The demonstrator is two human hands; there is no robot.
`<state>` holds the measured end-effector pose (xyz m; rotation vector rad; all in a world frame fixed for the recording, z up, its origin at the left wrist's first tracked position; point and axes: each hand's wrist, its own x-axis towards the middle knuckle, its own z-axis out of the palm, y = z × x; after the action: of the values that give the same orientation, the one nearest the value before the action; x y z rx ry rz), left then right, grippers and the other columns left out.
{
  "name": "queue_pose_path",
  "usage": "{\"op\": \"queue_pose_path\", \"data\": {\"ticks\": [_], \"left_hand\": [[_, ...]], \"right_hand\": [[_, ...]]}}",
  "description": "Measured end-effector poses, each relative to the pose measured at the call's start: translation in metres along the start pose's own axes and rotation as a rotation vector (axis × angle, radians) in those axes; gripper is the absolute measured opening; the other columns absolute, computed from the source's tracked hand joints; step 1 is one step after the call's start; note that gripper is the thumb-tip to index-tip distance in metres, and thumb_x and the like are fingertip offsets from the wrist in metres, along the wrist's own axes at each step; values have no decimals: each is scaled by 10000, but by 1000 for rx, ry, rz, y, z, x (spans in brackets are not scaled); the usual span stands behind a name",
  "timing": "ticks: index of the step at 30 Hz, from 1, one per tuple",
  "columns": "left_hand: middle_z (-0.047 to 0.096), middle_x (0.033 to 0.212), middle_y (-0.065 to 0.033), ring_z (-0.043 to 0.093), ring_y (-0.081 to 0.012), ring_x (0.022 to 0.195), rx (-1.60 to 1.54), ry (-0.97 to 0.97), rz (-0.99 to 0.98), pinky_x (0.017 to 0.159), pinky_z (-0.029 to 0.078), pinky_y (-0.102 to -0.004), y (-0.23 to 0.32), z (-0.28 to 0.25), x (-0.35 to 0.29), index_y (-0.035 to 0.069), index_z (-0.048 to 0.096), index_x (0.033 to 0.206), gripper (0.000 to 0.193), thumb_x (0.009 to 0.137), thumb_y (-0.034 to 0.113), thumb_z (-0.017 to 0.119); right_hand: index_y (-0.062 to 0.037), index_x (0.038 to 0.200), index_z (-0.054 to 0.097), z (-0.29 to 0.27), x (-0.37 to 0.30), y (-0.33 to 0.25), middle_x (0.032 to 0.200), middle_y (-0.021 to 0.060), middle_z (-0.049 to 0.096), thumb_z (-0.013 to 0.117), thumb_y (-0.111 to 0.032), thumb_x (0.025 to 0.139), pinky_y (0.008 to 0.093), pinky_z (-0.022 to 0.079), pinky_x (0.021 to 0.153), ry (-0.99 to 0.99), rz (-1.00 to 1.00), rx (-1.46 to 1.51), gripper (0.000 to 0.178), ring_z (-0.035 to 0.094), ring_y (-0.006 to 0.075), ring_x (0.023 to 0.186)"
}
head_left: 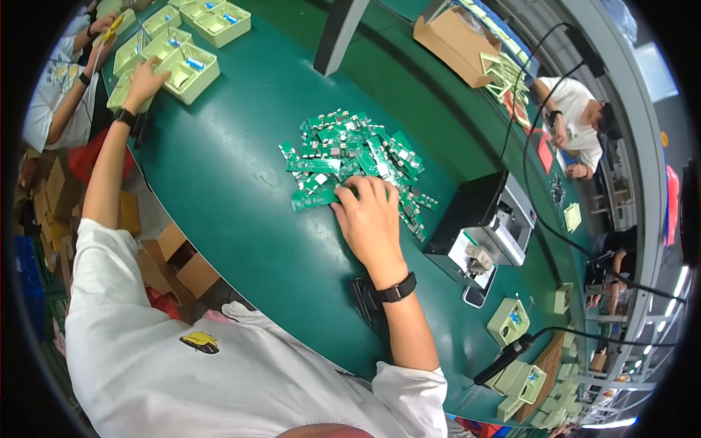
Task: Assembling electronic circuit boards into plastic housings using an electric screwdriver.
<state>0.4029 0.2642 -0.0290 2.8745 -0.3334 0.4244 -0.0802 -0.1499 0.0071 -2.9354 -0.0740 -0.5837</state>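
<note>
- Across the whole view, a green table is seen curving from upper left to lower right; everything else is set on it or beside it.
- At the middle of the table a heap of small green circuit boards is spread; the boards lie overlapping, and the heap's near edge is covered by the right hand.
- To the right of the heap, a black and grey machine is placed, well apart from the boards; a dark cable is run upward from behind it.
- At the upper left, pale green plastic housings are gathered in a cluster; several more of the same kind are seen at the lower right edge.
- The right hand is laid palm down on the heap's near edge, fingers bent onto the boards; whether a board is pinched cannot be told; a black wristband is worn.
- The left hand is stretched far out, loosely spread, resting on one pale green housing.
</note>
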Motion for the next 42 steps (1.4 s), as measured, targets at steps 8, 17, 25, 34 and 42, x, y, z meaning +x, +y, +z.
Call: {"op": "queue_pose_path", "data": {"ticks": [8, 17, 25, 34, 42], "left_hand": [[621, 1345, -253, 552, -428, 1311, -76, 93, 171, 1119, 360, -548, 10, -16, -111, 71, 634, 1256, 516, 860, 366, 785], [510, 1522, -282, 450, -442, 1441, -171, -45, 349, 1192, 358, -495, 83, -65, -282, -19, 613, 1381, 575, 952, 329, 772], [412, 1592, -284, 377, -484, 1471, -171, -11, 291, 1206, 252, -582, 196, -95, -395, 103, 584, 1395, 491, 977, 314, 733], [406, 1580, -328, 356, -495, 1479, -212, -62, 363, 1229, 201, -587, 257, -72, -401, 39, 502, 1474, 571, 1009, 314, 687], [299, 1669, -307, 240, -477, 1566, -370, -288, 679, 1281, 170, -556, 256, -140, -373, 15, 346, 1611, 1024, 779, 305, 868]], "right_hand": [[-136, 1020, 700, -25, -11, -24, 1011, 27, 626, 818, -122, 832, 421, 434, 886, -45, -33, 139, 222, 599, 245, 1019], [-120, 1013, 696, -99, -201, -9, 991, 34, 644, 784, -52, 831, 385, 450, 823, -55, 448, -61, 213, 621, 254, 956], [-104, 1217, 734, -141, -269, -40, 1085, 49, 692, 753, -40, 849, 406, 480, 878, -81, 633, 88, 374, 636, 272, 1025], [-105, 1132, 768, -128, -289, 2, 1249, 23, 726, 790, -116, 858, 403, 508, 981, -58, 335, -85, 276, 655, 245, 1145], [-109, 989, 774, -123, -327, -15, 1009, 12, 705, 780, -151, 836, 376, 504, 812, 135, 440, -224, 159, 658, 203, 983]]}}
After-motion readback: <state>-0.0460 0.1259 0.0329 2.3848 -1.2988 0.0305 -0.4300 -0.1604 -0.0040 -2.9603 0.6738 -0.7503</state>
